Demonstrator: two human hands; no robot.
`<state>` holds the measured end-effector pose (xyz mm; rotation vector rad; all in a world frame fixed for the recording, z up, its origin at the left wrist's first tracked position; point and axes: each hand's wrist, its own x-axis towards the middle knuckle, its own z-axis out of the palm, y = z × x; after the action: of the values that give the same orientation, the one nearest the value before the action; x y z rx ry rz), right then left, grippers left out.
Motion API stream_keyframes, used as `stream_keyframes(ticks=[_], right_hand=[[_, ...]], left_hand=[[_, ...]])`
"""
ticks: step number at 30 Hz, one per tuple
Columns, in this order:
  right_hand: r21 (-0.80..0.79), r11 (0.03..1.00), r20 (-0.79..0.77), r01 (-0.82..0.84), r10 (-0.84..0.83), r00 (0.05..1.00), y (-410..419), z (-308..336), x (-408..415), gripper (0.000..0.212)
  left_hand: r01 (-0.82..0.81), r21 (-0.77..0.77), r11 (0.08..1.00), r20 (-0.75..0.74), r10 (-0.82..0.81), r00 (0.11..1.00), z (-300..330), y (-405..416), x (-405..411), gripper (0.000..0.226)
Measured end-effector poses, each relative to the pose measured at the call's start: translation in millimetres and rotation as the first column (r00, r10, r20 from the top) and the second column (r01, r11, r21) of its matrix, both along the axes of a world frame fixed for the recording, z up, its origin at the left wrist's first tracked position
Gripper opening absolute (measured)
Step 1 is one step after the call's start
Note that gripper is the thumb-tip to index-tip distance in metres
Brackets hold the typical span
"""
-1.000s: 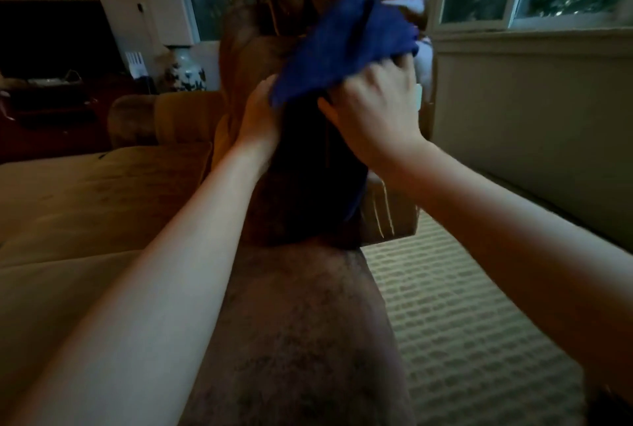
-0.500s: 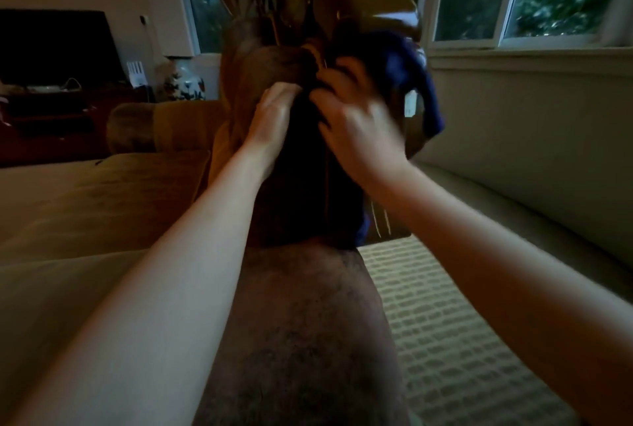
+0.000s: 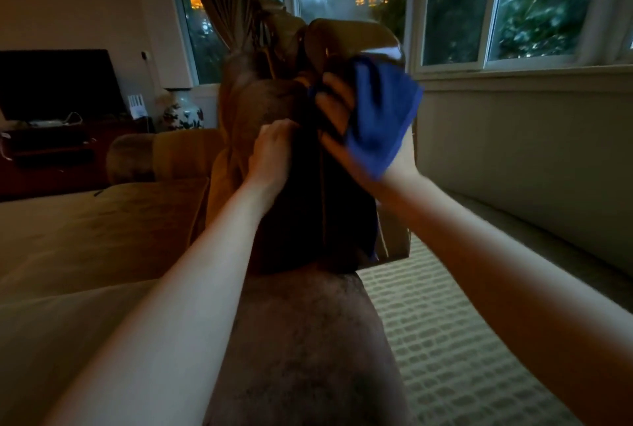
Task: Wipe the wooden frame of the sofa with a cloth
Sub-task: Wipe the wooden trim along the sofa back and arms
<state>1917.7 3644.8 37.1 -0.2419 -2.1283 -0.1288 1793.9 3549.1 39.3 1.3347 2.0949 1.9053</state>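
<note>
A blue cloth (image 3: 382,117) drapes over the back of my right hand (image 3: 337,124) and hangs toward my wrist. That hand grips the cloth against the dark upright part of the sofa frame (image 3: 308,213), its fingers curled on the wood. My left hand (image 3: 272,151) is just left of it, fingers curled over the edge of the same upright where it meets the brown cushion (image 3: 263,107). The glossy wooden top rail (image 3: 359,45) curves just above the cloth. The dim light hides the frame's detail.
The sofa's brown top edge (image 3: 305,340) runs from me toward the frame, with tan seat cushions (image 3: 85,237) to the left. A patterned carpet (image 3: 445,340) and a wall under windows (image 3: 513,8) lie on the right. A television (image 3: 58,83) and vase (image 3: 183,110) stand far left.
My right hand has carried the cloth from above the frame down and to the right side of the upright. My left hand has slid slightly lower. The camera has tilted a little.
</note>
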Motion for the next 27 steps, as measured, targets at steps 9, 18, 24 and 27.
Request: stream_keyframes(ticks=[9, 18, 24, 27], right_hand=[[-0.107, 0.993, -0.47, -0.055, -0.002, 0.883, -19, -79, 9, 0.05], [-0.548, 0.76, -0.641, -0.35, -0.113, 0.759, 13, 8, 18, 0.059], [-0.633, 0.549, -0.706, -0.546, -0.12, 0.698, -27, -59, 38, 0.046], [-0.576, 0.621, -0.702, -0.532, -0.042, 0.711, -15, -36, 38, 0.046]], left_hand=[[-0.381, -0.172, 0.909, -0.241, 0.336, 0.91, -4, 16, 16, 0.034], [-0.363, -0.2, 0.91, -0.24, 0.314, 0.919, 0, 8, 25, 0.04], [-0.292, 0.181, 0.939, 0.061, 0.286, 0.956, -12, 41, 93, 0.046], [-0.424, 0.273, 0.863, 0.023, 0.435, 0.9, -19, 53, 97, 0.042]])
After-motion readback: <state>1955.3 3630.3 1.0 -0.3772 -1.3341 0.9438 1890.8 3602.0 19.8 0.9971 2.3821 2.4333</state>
